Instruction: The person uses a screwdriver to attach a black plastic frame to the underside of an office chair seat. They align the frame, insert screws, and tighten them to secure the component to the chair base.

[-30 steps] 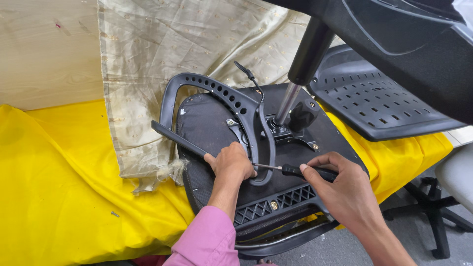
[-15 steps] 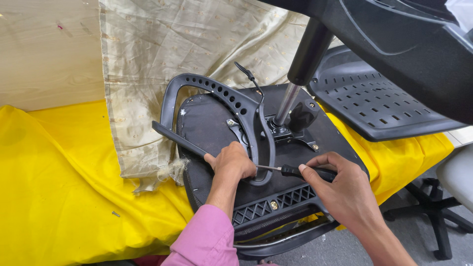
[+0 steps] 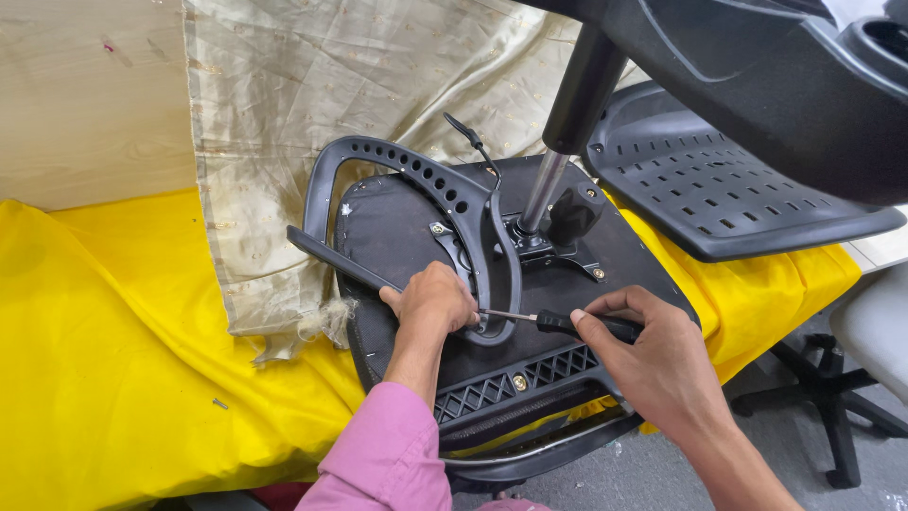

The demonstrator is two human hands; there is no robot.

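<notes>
An upside-down black office chair seat point(image 3: 397, 227) lies on a yellow cloth. A black perforated armrest bracket point(image 3: 407, 163) curves over it. My left hand point(image 3: 433, 301) presses on the lower end of the bracket, fingers closed around it. My right hand point(image 3: 643, 350) grips the black handle of a screwdriver point(image 3: 558, 323), whose thin metal shaft points left to the bracket's foot beside my left hand. A chrome gas-lift column point(image 3: 547, 189) rises from the seat's mechanism plate point(image 3: 558, 248).
A beige cloth point(image 3: 312, 85) hangs behind the seat. The yellow cloth point(image 3: 104, 360) covers the work surface. A black perforated seat shell point(image 3: 719, 189) lies at the right. A chair base point(image 3: 832, 407) stands on the floor at the lower right. A small screw point(image 3: 219, 404) lies on the yellow cloth.
Both hands stay in place; the screwdriver has barely shifted at the bracket's foot.
</notes>
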